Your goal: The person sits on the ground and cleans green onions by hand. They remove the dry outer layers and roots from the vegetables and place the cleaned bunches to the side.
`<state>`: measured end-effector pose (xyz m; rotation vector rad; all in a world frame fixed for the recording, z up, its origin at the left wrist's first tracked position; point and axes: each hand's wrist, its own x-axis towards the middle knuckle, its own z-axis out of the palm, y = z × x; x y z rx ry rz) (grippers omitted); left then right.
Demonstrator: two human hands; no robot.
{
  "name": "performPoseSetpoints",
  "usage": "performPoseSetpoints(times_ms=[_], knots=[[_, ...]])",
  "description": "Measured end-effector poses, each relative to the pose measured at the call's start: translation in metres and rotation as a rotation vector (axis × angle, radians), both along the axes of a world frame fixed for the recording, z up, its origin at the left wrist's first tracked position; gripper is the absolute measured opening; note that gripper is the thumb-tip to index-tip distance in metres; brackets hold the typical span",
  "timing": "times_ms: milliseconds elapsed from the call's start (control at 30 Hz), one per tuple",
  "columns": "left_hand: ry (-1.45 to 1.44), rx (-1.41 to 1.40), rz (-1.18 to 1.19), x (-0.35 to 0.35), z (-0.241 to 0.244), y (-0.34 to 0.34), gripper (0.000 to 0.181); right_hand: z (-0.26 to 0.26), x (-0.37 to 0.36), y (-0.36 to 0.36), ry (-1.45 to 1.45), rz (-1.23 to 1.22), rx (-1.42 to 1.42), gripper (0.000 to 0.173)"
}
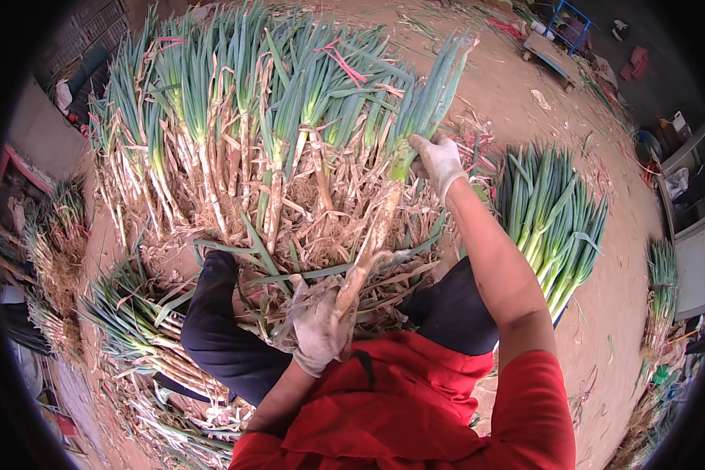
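A single long green onion stalk (pixel 383 218) slants across the space between my knees, its white root end low and its green leaves up and away. My left hand (pixel 324 332), in a pale work glove, is closed around the lower white end near my lap. Higher up, my gloved right hand (pixel 437 157) grips the stalk where white turns to green. Dry husks cling to the shaft. Behind it stands a wide row of untrimmed green onions (pixel 235 117), roots down, with dry outer skins. Loose peelings (pixel 323 235) lie heaped before me.
A cleaner green onion bundle (pixel 552 229) lies by my right thigh. More green onions (pixel 153 335) lie at my left knee. Other bundles rest at far left (pixel 59 258) and far right (pixel 661 294). A wooden board (pixel 551 57) stands near a blue metal frame (pixel 570 20).
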<state>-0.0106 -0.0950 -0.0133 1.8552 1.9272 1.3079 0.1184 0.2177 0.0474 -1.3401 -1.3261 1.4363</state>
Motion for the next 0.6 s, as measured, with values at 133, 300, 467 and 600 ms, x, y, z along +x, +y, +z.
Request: performPoseSetpoints(times_ms=[133, 300, 467, 600], knots=[[0.023, -0.035, 0.073, 0.001, -0.012, -0.004, 0.031, -0.002, 0.0, -0.002, 0.042, -0.002, 0.051, 0.034], [-0.047, -0.067, 0.143, 0.002, -0.024, -0.002, 0.029, -0.025, -0.002, 0.014, -0.169, -0.023, 0.465, 0.036], [-0.13, -0.139, 0.197, 0.0, -0.02, 0.004, 0.028, -0.003, -0.016, -0.031, -0.375, 0.191, 0.391, 0.036], [-0.258, -0.123, 0.227, 0.002, -0.019, 0.029, 0.021, 0.006, -0.035, -0.079, -0.263, 0.574, 0.135, 0.026]])
